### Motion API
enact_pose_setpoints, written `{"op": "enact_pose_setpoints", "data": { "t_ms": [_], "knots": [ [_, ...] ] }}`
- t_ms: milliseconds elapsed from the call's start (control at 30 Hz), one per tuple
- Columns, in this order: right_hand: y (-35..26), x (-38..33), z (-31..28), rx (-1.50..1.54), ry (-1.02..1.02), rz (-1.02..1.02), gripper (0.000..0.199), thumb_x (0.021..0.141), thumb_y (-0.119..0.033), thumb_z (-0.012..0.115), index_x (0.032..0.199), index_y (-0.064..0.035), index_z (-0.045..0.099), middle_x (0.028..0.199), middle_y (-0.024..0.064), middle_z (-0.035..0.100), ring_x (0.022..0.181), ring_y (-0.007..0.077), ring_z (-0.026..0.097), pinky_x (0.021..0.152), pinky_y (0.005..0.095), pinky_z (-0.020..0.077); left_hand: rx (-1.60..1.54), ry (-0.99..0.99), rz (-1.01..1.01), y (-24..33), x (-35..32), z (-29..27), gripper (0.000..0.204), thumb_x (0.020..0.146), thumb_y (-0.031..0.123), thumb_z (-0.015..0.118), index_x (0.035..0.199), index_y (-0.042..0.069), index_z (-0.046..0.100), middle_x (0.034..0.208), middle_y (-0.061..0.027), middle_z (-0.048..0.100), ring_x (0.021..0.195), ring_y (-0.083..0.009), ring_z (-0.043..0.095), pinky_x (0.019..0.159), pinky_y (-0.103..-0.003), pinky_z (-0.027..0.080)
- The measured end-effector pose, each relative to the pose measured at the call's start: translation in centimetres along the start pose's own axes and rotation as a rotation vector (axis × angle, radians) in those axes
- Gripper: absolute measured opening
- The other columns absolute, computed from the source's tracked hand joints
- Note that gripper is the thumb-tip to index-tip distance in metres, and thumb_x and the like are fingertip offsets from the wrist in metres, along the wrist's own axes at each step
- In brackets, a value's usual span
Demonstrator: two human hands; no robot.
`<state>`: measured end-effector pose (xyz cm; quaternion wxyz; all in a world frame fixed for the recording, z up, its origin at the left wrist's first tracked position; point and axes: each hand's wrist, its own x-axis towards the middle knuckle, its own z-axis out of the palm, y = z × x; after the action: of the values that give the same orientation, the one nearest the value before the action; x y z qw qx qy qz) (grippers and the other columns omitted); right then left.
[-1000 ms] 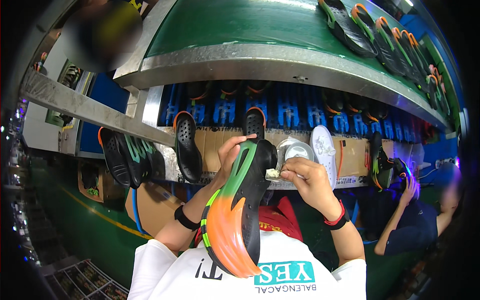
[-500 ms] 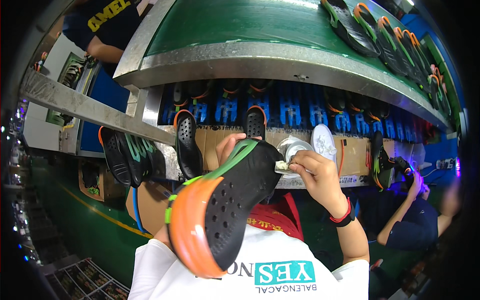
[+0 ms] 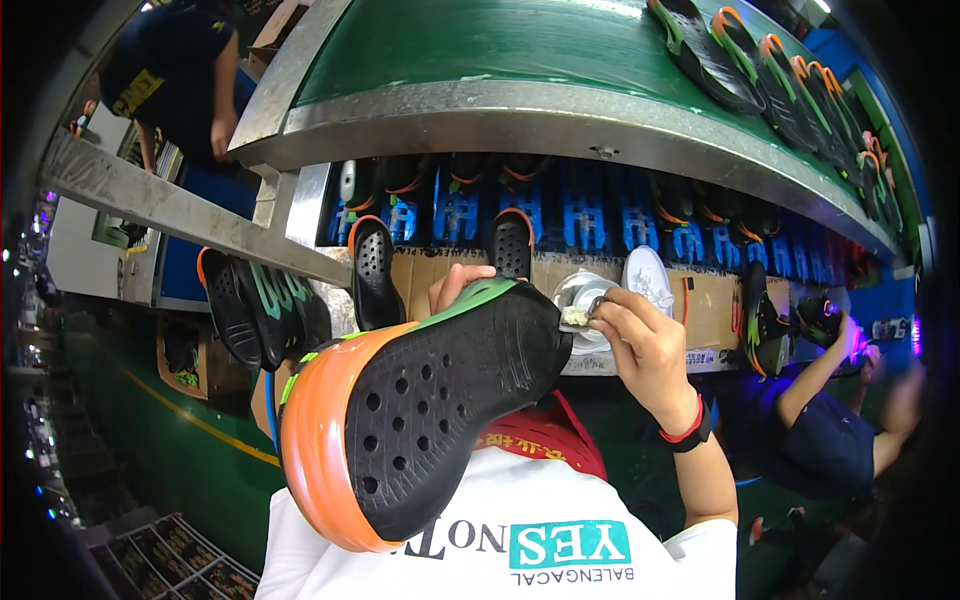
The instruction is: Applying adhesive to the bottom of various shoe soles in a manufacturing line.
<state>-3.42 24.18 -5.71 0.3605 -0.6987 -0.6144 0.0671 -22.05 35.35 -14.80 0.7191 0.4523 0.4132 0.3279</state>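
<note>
Over the last second the shoe (image 3: 420,420) had swung round in the left hand (image 3: 455,285): a second earlier its orange and green side faced the camera, and now the black outsole was turned up towards it, filling the middle of the picture. That brought the toe end up beside the right hand (image 3: 640,345), so the work seemed to have moved from the side of the shoe to the edge where sole meets toe. The left hand was mostly hidden behind the shoe, with only the thumb and part of the palm showing above the green rim; it was closed round the shoe's far end and held it tilted, heel end low and near the person's white shirt (image 3: 480,550). The right hand was pinched shut on a small brush-like tool (image 3: 585,313) whose pale tip touched the toe edge, though what the tool was exactly could not be told. The sole looked like matt moulded foam or rubber, finely pebbled and pierced by round holes, wrapped by a glossy orange band with a green strip. Behind the hands lay a clear round dish (image 3: 580,295) and a white insole (image 3: 648,280) on the cardboard-covered bench (image 3: 700,310), near more black clogs (image 3: 372,270).
</note>
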Motion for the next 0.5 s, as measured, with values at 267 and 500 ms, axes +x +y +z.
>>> {"op": "enact_pose_setpoints", "data": {
  "t_ms": [267,500],
  "knots": [
    [-0.4,0.3,-0.2,-0.016,0.048,-0.023,0.017,0.073,-0.001,0.071,0.088,-0.0023,0.062,0.091,0.0111,0.064,0.072,0.0299,0.065,0.060,0.0352,0.0513,-0.361,-0.203,0.169,-0.1,-0.4,0.1,0.045,0.098,0.047,0.032,0.124,0.012,0.044,0.126,-0.0274,0.051,0.113,-0.0360,0.057,0.090,-0.042,0.053],
    [-1.0,-0.4,-0.2,0.084,-0.136,-0.001,0.015,0.075,-0.002,0.071,0.088,-0.0028,0.064,0.091,0.0108,0.065,0.071,0.0296,0.065,0.059,0.0340,0.0519,0.051,-0.291,0.611,0.0,0.7,0.0,0.034,0.100,0.030,0.038,0.121,0.003,0.040,0.116,-0.0341,0.054,0.101,-0.0347,0.063,0.088,-0.038,0.053]
  ]
}}
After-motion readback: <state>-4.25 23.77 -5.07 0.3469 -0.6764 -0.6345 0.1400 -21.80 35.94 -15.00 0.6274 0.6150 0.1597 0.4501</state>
